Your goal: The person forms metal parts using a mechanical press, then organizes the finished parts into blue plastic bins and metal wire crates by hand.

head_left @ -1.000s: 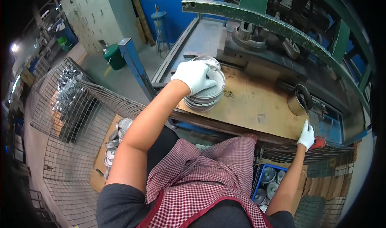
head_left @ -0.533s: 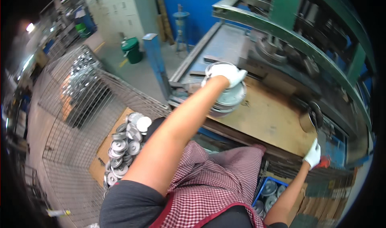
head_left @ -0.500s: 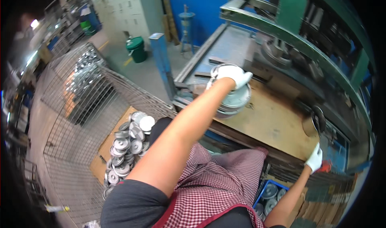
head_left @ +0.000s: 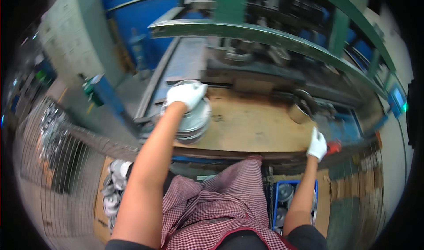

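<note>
Both hands are busy: left hand (head_left: 185,95) is now clamped over the stack of metal discs (head_left: 193,123), which sits closer to the bench edge than a second ago. Right hand (head_left: 317,145) hasn't budged, curled at the workbench (head_left: 256,126) rim by a red knob (head_left: 334,146); can't tell if it's gripping.

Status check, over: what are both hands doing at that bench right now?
Left hand gloved, flat on top of stack of metal discs. Right hand gloved, resting at workbench front edge beside a red object. Metal cup stands apart, nothing blocking.

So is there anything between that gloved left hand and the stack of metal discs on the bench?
Nothing visible: the left hand lies directly on top of the stack of metal discs, touching it.
</note>
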Tool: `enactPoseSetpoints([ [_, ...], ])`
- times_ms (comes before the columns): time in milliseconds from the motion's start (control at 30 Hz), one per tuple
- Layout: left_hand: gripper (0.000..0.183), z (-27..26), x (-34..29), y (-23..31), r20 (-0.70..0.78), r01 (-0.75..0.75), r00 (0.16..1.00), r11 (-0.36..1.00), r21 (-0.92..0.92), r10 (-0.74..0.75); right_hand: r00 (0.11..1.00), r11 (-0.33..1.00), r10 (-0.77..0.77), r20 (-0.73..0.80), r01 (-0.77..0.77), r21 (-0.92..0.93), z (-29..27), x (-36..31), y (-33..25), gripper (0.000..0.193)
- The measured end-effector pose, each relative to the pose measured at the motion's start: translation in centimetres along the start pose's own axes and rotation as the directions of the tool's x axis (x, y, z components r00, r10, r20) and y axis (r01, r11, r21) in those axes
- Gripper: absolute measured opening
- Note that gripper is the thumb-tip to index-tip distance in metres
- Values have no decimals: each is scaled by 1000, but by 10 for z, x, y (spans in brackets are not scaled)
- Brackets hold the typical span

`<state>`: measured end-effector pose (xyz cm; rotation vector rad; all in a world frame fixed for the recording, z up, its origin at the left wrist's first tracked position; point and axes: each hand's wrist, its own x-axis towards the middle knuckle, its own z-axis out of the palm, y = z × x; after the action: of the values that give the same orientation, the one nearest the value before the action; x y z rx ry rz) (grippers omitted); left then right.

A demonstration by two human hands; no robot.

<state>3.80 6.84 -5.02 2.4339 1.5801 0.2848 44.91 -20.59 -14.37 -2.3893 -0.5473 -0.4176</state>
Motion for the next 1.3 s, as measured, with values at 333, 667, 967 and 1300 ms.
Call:
enactPoseSetpoints([
  [333,63,-2,3,7,31,-29,999,1000,10,28,996,980,-47,81,30,196,-13,15,-18,85],
  [667,61,3,9,12,30,16,999,1000,4,-16,953,983,-104,285,142,-113,-23,71,-48,40],
  [967,61,8,10,6,13,20,1000,999,34,-20,969,876,-248,-12,230,424,-37,49,-100,38],
  [1300,57,11,11,6,-59,4,998,1000,26,-3,878,891,-425,219,365,270,24,106,-249,46],
])
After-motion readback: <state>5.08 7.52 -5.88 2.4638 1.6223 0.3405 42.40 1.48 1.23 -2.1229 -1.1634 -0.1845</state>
